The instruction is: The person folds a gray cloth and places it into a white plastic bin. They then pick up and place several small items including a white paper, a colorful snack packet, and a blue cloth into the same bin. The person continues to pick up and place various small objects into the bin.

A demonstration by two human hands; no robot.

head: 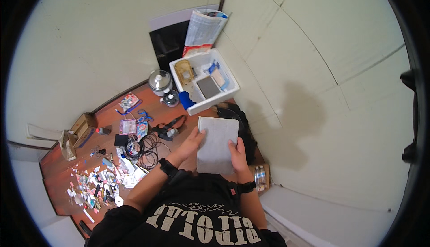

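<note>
A grey, flat, book-like rectangular item [217,146] is held in front of my body, one broad face turned up. My left hand [191,142] grips its left edge with the thumb on top. At its right edge my right hand [238,153] holds on in the same way, thumb on the upper face. The fingers beneath it are hidden. Beyond it stands a white foam box [215,104] with a dark grey flat item [208,87], a yellowish plastic tray [184,72] and blue-and-white packets inside. A blue cloth [186,100] hangs over its near left corner.
Coiled black cables [144,151], a dark strap and scattered paper scraps [100,186] lie on the wooden floor to the left. Lidded pots [160,81] stand beside the foam box. A black bag [247,129] and boxed bottles [260,176] are by the right wall.
</note>
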